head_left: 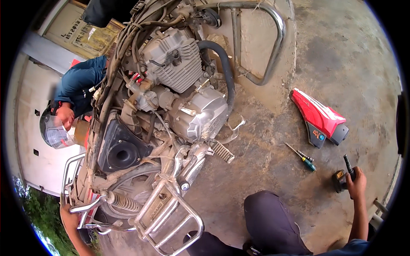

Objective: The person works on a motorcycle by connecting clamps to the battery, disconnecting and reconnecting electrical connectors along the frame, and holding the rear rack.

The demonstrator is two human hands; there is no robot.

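R hand [356, 182] is out to the person's right, low over the concrete floor [341, 64], fist wrapped round a black tool handle [349, 165] that sticks up past the knuckles. Just beside it, touching or nearly so, sits a small dark part w/ a yellow bit [339, 180]; can't tell if the fingers hold that too. Screwdriver [302, 156] w/ teal grip lies on the floor near the R hand, up and to its left. Red side cover [321, 121] lies further up, apart from the hand.

L hand [69, 215] is far across at the lower left, at the bike's [171, 106] rear, gripping the chrome grab rail [85, 208]; fingers mostly hidden behind the rail. Knee [269, 217] in dark trousers sits btwn the two hands. Another person in a blue sleeve [81, 85] crouches on the far side of the bike, w/ a helmet [53, 130] beside them.
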